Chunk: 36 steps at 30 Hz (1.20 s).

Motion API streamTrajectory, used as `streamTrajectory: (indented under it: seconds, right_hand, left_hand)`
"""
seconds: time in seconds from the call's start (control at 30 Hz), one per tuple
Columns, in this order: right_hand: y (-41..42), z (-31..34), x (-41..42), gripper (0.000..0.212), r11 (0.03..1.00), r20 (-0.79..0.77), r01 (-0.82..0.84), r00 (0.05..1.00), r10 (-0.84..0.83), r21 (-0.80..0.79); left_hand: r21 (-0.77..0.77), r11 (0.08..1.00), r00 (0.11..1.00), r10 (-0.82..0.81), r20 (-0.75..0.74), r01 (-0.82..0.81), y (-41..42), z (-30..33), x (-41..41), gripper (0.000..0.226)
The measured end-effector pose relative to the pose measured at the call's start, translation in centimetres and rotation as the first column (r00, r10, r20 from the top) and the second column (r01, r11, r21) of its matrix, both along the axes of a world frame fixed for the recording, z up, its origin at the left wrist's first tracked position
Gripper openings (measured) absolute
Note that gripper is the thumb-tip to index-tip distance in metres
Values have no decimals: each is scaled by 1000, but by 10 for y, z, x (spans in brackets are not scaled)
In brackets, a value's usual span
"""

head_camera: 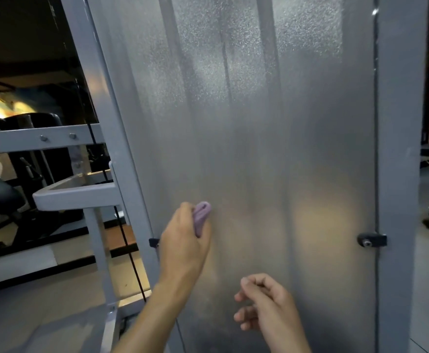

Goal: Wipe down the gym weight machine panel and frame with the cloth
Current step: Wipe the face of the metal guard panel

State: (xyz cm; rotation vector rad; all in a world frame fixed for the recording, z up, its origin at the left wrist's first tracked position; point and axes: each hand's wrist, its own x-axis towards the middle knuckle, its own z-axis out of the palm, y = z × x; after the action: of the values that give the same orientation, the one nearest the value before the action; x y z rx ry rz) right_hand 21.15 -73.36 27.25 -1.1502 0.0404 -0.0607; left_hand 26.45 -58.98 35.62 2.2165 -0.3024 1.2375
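A tall frosted, translucent panel (259, 110) fills the middle of the view, set between grey metal frame posts (399, 149). My left hand (183, 240) presses a bunched purple cloth (201, 215) against the panel's lower left area, close to the left post. My right hand (264, 304) hovers lower and to the right, just in front of the panel, fingers loosely curled and holding nothing.
Black clips (371, 240) fasten the panel to the posts at both sides. A grey frame arm (76, 193) and a bolted crossbar (48, 138) jut out on the left, with a black cable (129, 250) running down. Dark gym equipment stands at the far left and right.
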Motion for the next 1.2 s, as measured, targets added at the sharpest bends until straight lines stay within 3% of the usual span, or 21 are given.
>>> streamTrajectory:
  seconds: [0.17, 0.23, 0.3, 0.4, 0.53, 0.7, 0.87, 1.03, 1.2]
  right_hand:
    - [5, -2, -5, 12, 995, 1, -6, 1000, 6, -96]
    - [4, -3, -7, 12, 995, 8, -11, 1000, 12, -96]
    - [0, -3, -9, 13, 995, 27, -10, 1000, 13, -96]
    - [-8, -4, -10, 13, 995, 39, 8, 999, -4, -99]
    - [-15, -4, -10, 14, 996, 42, 28, 999, -24, -88]
    - [-17, -7, -10, 14, 996, 61, 70, 996, -66, -57]
    - [-24, -13, -4, 13, 964, 155, 258, 957, -245, -69]
    - [-28, -13, 1, 14, 951, 196, 301, 939, -282, -73]
    - [-20, -14, 2, 12, 956, 189, 289, 943, -275, -53]
  left_hand:
    - [196, 969, 989, -148, -23, 149, -42, -21, -5, 8]
    - [76, 982, 983, -169, -70, 175, -28, -17, -5, 12]
    - [-91, 993, 992, -80, -95, 71, 4, -9, -3, 20]
    - [-220, 963, 982, 130, -134, -158, 58, 6, -1, 19]
    - [-201, 955, 968, 183, -173, -216, 79, 12, 4, 13]
    - [-145, 957, 965, 239, -105, -252, 73, 13, 11, 17]
    - [-180, 941, 958, 276, -83, -287, 79, 7, 11, 20]
    - [-159, 977, 987, 129, -93, -142, 33, -12, -4, 27]
    - [31, 995, 995, -93, -38, 94, -13, -33, -11, 28]
